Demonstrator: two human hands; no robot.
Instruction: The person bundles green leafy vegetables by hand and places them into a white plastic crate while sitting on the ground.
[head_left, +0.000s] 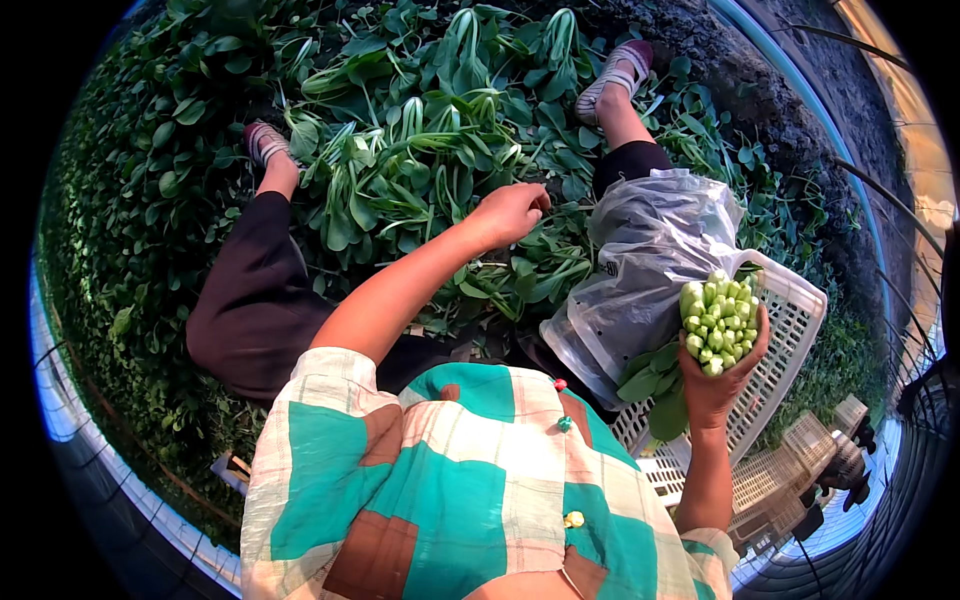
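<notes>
My right hand (720, 390) grips a bunch of bok choy (718, 322), its pale green cut stem ends facing up. Leaves of the bunch (651, 382) hang out beside the wrist. The bunch is above a white perforated plastic crate (787, 330) on my right side. My left hand (511, 214) hovers over the plants between my legs, fingers curled downward. Whether anything is in its fingers is hidden. Several pulled bok choy (405, 150) lie in piles in front of it, white stem bases showing among the leaves.
A translucent plastic sheet (645, 247) covers my right thigh, against the crate. Dense leafy plants (150, 150) grow on the left. Bare dark soil (757, 97) and a blue pipe (817, 97) run along the right. Stacked crates (787, 465) stand behind on the right.
</notes>
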